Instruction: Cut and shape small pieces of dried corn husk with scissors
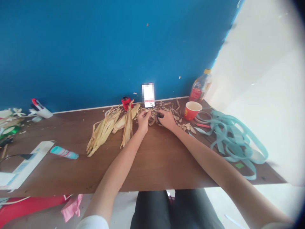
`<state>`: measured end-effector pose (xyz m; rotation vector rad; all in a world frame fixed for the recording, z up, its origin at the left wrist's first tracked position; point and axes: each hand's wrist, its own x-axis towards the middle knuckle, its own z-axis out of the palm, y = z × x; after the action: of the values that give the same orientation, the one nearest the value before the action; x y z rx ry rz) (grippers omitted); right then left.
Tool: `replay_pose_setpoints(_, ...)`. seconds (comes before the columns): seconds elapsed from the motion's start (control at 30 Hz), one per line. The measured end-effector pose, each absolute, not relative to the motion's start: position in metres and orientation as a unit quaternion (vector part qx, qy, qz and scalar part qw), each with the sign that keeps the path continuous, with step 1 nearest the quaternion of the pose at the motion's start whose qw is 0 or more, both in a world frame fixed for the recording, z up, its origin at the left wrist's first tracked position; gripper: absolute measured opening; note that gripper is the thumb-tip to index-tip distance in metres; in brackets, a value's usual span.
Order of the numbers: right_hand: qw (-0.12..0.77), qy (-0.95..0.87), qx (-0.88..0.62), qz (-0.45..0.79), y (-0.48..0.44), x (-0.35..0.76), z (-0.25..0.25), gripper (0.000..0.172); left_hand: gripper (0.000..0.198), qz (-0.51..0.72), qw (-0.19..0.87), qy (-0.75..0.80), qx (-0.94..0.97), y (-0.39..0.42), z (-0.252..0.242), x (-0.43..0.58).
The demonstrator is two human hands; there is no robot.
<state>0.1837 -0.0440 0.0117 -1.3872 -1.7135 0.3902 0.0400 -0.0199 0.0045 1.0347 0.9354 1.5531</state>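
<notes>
My right hand (166, 119) is closed round the black handles of a pair of scissors (159, 116), whose thin blades point up and left toward the wall. Close beside it, my left hand (144, 120) has its thumb and fingers pinched together near the blades. What sits in that pinch is too small to make out. Shredded strips and cut bits of dry corn husk (188, 127) lie under and around both hands. Left of my left hand are whole dried corn husks (105, 128) in a loose bunch, with one narrow husk (127, 127) nearest my wrist.
Behind my hands a phone (149, 95) with a bright screen leans by the blue wall, near a red tape roll (126, 102). To the right stand a red paper cup (192, 110), a bottle (200, 85) and tangled teal ribbon (228, 133). Leftward lie a glue tube (64, 152) and a power strip (30, 165).
</notes>
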Motion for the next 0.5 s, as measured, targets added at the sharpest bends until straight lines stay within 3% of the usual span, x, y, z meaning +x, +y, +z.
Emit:
replay_pose_setpoints(0.2, 0.368, -0.712, -0.585, 0.126, -0.046, 0.1828, 0.0137, 0.027, 0.024, 0.632, 0.525, 0.372, 0.432, -0.0181, 0.0023, 0.0397)
replay_pose_setpoints(0.5, 0.37, -0.716, -0.576, 0.136, -0.0449, 0.1836, 0.0124, 0.03, 0.03, 0.63, 0.532, 0.378, 0.421, -0.0221, 0.0072, 0.0391)
